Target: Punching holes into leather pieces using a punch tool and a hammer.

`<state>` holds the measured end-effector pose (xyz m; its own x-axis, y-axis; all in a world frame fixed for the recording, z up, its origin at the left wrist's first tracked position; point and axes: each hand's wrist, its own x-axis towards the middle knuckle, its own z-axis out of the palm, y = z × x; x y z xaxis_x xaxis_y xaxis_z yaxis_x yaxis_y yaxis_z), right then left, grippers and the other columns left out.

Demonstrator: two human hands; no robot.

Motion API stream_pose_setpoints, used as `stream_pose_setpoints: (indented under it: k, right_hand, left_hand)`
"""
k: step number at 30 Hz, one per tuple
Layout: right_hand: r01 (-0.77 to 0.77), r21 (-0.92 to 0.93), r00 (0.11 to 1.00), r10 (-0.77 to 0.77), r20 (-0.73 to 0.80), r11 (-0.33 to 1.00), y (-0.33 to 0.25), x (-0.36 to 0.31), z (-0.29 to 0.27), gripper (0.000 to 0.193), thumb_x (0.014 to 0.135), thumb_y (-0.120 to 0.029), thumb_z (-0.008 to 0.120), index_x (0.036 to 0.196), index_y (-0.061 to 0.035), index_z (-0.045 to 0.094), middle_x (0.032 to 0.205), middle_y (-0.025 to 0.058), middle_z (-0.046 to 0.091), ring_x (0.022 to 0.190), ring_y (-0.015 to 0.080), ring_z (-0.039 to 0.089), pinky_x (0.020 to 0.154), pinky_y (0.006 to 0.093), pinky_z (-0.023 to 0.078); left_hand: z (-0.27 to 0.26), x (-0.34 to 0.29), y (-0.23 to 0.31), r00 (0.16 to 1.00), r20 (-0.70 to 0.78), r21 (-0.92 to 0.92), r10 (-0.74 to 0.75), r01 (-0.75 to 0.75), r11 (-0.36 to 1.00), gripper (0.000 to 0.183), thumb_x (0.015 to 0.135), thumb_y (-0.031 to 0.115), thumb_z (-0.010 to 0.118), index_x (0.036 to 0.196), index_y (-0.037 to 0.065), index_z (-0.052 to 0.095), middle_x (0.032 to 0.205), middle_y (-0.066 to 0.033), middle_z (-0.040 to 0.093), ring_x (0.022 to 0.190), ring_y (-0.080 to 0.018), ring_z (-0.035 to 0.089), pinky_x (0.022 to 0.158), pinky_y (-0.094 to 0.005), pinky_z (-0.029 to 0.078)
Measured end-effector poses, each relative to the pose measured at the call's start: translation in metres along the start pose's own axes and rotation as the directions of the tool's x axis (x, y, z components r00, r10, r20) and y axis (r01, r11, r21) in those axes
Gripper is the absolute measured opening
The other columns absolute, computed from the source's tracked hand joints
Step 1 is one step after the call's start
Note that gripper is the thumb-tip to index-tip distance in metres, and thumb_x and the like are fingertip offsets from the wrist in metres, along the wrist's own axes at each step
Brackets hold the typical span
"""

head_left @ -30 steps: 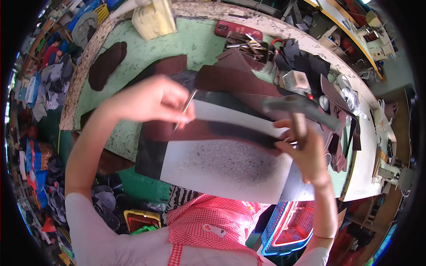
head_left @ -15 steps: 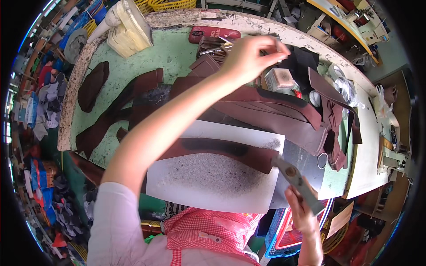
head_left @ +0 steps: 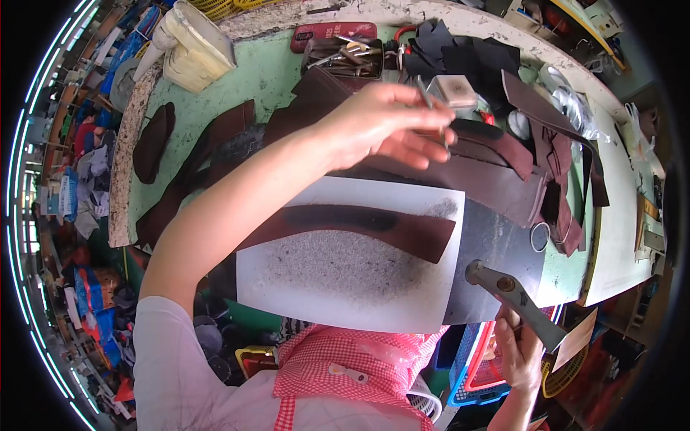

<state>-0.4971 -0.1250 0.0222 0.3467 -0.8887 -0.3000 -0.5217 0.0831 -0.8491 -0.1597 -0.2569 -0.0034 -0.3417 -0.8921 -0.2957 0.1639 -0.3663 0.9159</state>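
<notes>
My left hand [head_left: 392,123] is raised over the middle of the workbench, its fingers closed around a slim metal rod-like tool [head_left: 423,93]. Below that arm lies a white board [head_left: 424,309], speckled with dark grit. A curved strip of brown leather [head_left: 413,233] with a black patch rests on the board, its left end behind my forearm. At the lower right my right hand [head_left: 519,352] grips a hammer [head_left: 528,305] by the handle. The hammer's metal head is above the grey slab's edge, apart from the leather.
A box of metal tools [head_left: 363,61] sits at the back beside a red case [head_left: 316,34]. More brown leather pieces [head_left: 496,190] spread behind the board. A pale block [head_left: 456,92], black scraps [head_left: 471,57] and a metal ring [head_left: 540,237] lie to the right. A yellowed container [head_left: 198,54] stands back left.
My left hand has come back from near the tool box, lower and nearer the board, with the metal tool now visible. My right hand has drawn the hammer rightward and down, away from the leather.
</notes>
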Motion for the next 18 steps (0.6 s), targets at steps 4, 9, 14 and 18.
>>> stream_pose_setpoints:
  k: [4,9,14,18]
  right_hand:
    - [0.019,0.023,0.999,-0.018,-0.029,1.0,0.0,-0.006,0.005,0.012,0.094,-0.003,0.057,0.104,0.0028,0.058,0.079,0.006,0.056,0.066,0.0087,0.049,0.055,0.0244,0.039]
    - [-0.008,0.098,1.0,0.01,-0.019,0.995,-0.004,-0.005,0.005,0.024,0.096,0.0,0.052,0.119,0.0034,0.053,0.084,0.0044,0.057,0.068,0.0069,0.047,0.057,0.0231,0.039]
    - [0.044,0.187,0.999,-0.047,0.012,0.981,-0.01,-0.005,0.004,0.03,0.095,0.002,0.049,0.125,0.0039,0.048,0.085,0.0054,0.054,0.067,0.0063,0.042,0.058,0.0223,0.036]
    - [0.064,0.168,0.997,-0.054,-0.064,0.984,-0.015,-0.003,0.008,0.032,0.096,-0.001,0.051,0.128,0.0036,0.048,0.092,0.0088,0.057,0.076,0.0085,0.047,0.067,0.0232,0.041]
  left_hand:
    - [0.013,-0.03,-0.014,0.987,0.099,0.0,-0.125,0.125,0.992,0.03,0.094,0.02,0.061,0.117,0.001,0.057,0.103,-0.0118,0.068,0.089,-0.0215,0.07,0.071,-0.0286,0.059]
    - [0.038,-0.039,-0.042,0.971,0.211,0.138,0.113,-0.144,0.98,0.016,0.087,0.004,0.068,0.103,0.0,0.065,0.099,-0.0069,0.069,0.088,-0.0107,0.067,0.078,-0.0243,0.055]
    - [0.054,-0.041,-0.057,0.971,0.218,0.357,0.103,-0.177,0.917,0.012,0.087,0.004,0.068,0.098,0.0,0.067,0.089,-0.0044,0.071,0.084,-0.0077,0.067,0.08,-0.0245,0.054]
    - [0.056,-0.041,-0.06,0.976,0.186,0.343,0.115,-0.174,0.923,0.011,0.087,0.005,0.068,0.096,0.0,0.067,0.089,-0.0053,0.071,0.083,-0.0094,0.068,0.079,-0.0243,0.054]
